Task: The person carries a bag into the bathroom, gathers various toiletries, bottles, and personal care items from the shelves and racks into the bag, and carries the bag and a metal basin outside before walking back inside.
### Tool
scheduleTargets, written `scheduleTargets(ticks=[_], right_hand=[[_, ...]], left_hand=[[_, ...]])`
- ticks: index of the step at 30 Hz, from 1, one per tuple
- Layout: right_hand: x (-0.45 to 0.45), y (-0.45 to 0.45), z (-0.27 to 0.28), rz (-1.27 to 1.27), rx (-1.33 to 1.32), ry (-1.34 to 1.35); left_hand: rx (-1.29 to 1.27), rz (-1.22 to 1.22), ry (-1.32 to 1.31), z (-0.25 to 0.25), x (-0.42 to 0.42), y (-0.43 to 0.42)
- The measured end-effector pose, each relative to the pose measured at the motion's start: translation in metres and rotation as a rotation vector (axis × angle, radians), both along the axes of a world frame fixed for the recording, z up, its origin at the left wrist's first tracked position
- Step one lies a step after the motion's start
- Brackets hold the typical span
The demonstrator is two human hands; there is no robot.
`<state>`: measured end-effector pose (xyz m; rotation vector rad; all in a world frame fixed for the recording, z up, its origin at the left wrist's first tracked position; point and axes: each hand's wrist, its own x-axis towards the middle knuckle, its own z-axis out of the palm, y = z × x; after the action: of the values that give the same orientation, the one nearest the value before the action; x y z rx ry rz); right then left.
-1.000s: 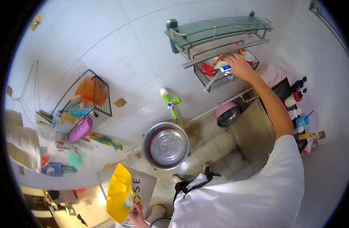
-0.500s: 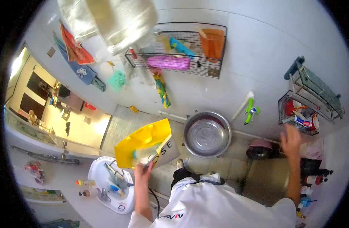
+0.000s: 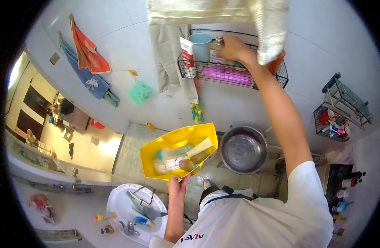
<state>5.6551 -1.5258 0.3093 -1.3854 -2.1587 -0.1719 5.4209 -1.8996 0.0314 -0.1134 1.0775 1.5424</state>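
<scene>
While the white sink [image 3: 115, 211] sits below and to the left of the left hand [image 3: 178, 184], the black wire basket [image 3: 239, 80] hangs on the wall, with the right hand [image 3: 235, 48] reaching in over its top. The open yellow bag [image 3: 157, 165] lies just above the left hand in the view, its near rim clamped between that hand's thumb and fingers, its mouth facing up. To the right of the bag, the round metal basin [image 3: 244, 150] stands on the floor, well apart from both hands. Inside the wire basket, a purple case [image 3: 227, 75] lies along the front, below the right hand, and a light blue cup [image 3: 200, 46] stands upright to that hand's left. Between cup and hand is a clear bottle [image 3: 217, 51], upright, with the right fingers touching its upper right side; whether they are closed around it cannot be told. A white and red tube [image 3: 187, 53] stands at the basket's left end. In the bag, a smaller cream-coloured tube [image 3: 200, 147] lies tilted among clear containers.
</scene>
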Motion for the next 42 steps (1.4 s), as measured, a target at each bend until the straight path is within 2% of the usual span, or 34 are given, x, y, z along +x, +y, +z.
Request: scheduleTargets(ticks=[2,3,5,10,12,14,16,20,28,30,36,39,42], right_hand=[[-0.007,-0.002,0.009,-0.074,-0.208,-0.017],[-0.001,-0.007,0.014,0.017,-0.206,-0.027],[0.006,-0.013,0.015,0.121,-0.196,0.135],[0.017,-0.043,0.028,0.215,-0.154,0.411],[0.021,-0.045,0.031,0.383,-0.176,0.644],[0.022,-0.055,0.037,0.364,-0.147,0.629],[0.024,-0.072,0.042,0.670,-0.549,0.967],[0.031,-0.093,0.036,0.655,-0.639,1.022],[0.051,-0.121,0.034,0.646,-0.667,1.191],[0.057,-0.130,0.034,0.578,-0.607,1.236],[0.075,-0.134,0.032,0.657,-0.899,1.356],[0.082,-0.138,0.031,0.753,-0.980,1.365],[0.087,-0.145,0.030,0.712,-0.942,1.344]], left_hand=[[0.003,-0.035,0.026,0.003,-0.008,0.004],[0.012,-0.034,0.005,0.002,-0.010,0.006],[0.014,-0.039,-0.021,0.003,-0.015,0.007],[-0.026,-0.110,-0.016,-0.002,-0.026,0.015],[-0.035,-0.125,-0.010,-0.014,-0.031,0.016],[-0.043,-0.136,0.001,-0.018,-0.032,0.016],[-0.045,-0.110,-0.006,-0.017,-0.031,0.018],[-0.042,-0.107,0.000,-0.013,-0.026,0.014],[-0.009,-0.092,-0.002,-0.017,-0.015,0.013],[-0.020,-0.085,0.011,-0.017,-0.013,0.011],[-0.094,-0.059,-0.025,-0.017,-0.011,0.008],[-0.095,-0.039,0.017,-0.020,-0.011,0.004],[-0.058,-0.047,0.045,-0.021,-0.010,0.002]])
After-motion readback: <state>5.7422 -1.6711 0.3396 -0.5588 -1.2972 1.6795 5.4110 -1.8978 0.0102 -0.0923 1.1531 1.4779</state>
